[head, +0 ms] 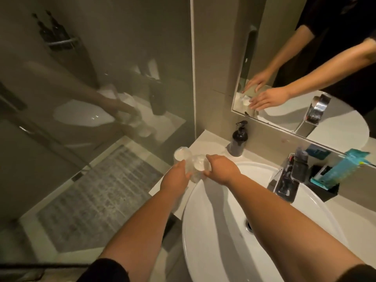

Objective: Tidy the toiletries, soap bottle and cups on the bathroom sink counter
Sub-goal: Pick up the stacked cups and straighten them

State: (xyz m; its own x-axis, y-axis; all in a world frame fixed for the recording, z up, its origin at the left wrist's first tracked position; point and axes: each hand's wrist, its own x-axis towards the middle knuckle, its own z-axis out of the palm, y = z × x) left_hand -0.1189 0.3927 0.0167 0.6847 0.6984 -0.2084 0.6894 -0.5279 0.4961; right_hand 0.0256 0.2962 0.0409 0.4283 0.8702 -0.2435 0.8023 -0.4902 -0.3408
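Observation:
Two clear glass cups stand on the white counter (211,142) left of the basin. My left hand (176,178) is wrapped around the left cup (181,154). My right hand (221,168) grips the right cup (200,165), which sits close beside the first. A dark pump soap bottle (239,139) stands upright at the back of the counter, just behind my right hand. At the right, a black tray (327,191) holds teal toiletry packets (341,169).
The round white basin (223,231) fills the foreground, with a chrome tap (284,178) behind it. A mirror (305,68) hangs above. A glass shower screen (101,88) borders the counter's left edge, with a grey mat (97,198) on the floor below.

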